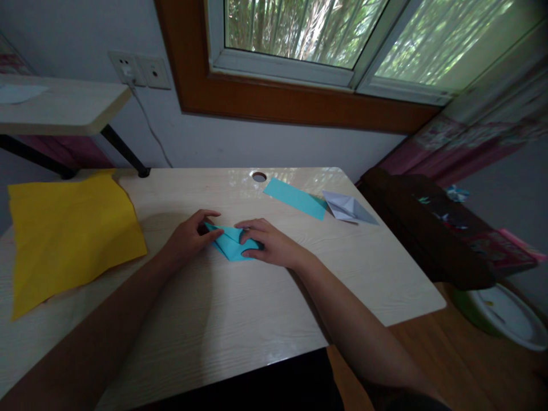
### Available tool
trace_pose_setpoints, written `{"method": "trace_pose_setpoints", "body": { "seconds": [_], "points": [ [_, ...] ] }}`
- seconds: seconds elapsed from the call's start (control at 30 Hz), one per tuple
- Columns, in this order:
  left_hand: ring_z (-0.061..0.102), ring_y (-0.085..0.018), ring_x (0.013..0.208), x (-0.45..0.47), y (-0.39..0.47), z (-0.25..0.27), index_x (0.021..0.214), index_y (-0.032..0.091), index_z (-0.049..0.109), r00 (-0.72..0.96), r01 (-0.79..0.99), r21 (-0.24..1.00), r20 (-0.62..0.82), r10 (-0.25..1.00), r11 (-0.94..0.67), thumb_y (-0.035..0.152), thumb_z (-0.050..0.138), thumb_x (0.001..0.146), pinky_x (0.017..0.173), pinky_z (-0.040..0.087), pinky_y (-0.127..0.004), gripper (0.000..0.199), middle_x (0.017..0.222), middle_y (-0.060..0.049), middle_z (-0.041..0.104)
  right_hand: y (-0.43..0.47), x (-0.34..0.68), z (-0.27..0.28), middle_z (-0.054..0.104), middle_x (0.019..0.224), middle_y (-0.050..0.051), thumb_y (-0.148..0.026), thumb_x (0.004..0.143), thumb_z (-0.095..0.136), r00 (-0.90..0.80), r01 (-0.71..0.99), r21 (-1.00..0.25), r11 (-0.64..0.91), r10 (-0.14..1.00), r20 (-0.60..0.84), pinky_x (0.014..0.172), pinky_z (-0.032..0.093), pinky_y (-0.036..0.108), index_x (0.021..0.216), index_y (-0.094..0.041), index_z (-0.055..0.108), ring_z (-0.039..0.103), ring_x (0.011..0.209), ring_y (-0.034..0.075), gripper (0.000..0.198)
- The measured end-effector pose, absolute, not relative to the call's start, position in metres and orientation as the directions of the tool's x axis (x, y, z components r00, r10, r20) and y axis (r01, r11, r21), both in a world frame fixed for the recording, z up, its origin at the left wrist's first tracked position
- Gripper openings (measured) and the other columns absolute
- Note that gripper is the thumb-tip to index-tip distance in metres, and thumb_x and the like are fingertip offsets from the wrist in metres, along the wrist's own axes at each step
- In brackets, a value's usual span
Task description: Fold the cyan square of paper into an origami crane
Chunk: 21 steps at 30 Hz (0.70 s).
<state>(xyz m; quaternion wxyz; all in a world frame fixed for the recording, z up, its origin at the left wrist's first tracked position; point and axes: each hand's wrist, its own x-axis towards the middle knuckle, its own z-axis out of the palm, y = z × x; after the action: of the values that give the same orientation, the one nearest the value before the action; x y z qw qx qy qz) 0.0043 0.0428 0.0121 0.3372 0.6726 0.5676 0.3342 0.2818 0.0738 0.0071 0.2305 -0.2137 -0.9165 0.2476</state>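
A folded piece of turquoise paper (231, 246) with slanted edges and a crease lies on the desk between my hands. At its left corner, my left hand (194, 233) has thumb and fingers closed about the paper. My right hand (268, 242) curls over the right end, fingertips on the upper face and thumb along the near edge. The fingers partly cover both ends of the paper.
Back right on the desk (257, 319) lie a turquoise paper strip (295, 197) and a folded white paper shape (345, 206). A large yellow sheet (75, 234) covers the left side. A raised shelf (64, 108) stands back left. The desk has a round hole (259, 177).
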Motion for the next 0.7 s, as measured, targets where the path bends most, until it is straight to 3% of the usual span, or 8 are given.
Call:
{"method": "trace_pose_setpoints", "body": {
  "seconds": [0.27,0.47,0.7],
  "points": [
    [0.055,-0.015,0.07,0.004,0.042,0.013,0.127,0.023,0.06,0.146,0.403,0.905,0.086,0.986,-0.138,0.046,0.073,0.083,0.062,0.044,-0.025,0.051,0.08,0.003,0.057,0.07,0.278,0.008,0.058,0.128,0.009,-0.042,0.085,0.08,-0.801,0.287,-0.535,0.794,0.506,0.32,0.106,0.047,0.045,0.105,-0.025,0.067,0.053,0.123,0.026,0.03],
    [0.055,-0.016,0.072,0.009,0.037,0.018,0.119,0.022,0.066,0.112,0.421,0.901,0.064,0.992,-0.106,0.04,0.062,0.088,0.064,0.043,-0.026,0.036,0.081,0.002,0.06,0.069,0.277,0.01,0.058,0.127,0.009,-0.042,0.085,0.08,-0.804,0.277,-0.549,0.788,0.503,0.317,0.105,0.048,0.044,0.106,-0.024,0.066,0.054,0.122,0.025,0.03],
    [0.053,-0.017,0.068,0.017,0.037,0.019,0.1,0.019,0.072,-0.018,0.464,0.886,0.032,0.999,-0.02,0.034,0.057,0.082,0.063,0.04,-0.028,0.027,0.074,0.002,0.062,0.07,0.275,0.011,0.058,0.132,0.01,-0.04,0.085,0.08,-0.808,0.269,-0.567,0.778,0.503,0.307,0.109,0.046,0.045,0.108,-0.025,0.064,0.054,0.125,0.025,0.031]
  ]
}}
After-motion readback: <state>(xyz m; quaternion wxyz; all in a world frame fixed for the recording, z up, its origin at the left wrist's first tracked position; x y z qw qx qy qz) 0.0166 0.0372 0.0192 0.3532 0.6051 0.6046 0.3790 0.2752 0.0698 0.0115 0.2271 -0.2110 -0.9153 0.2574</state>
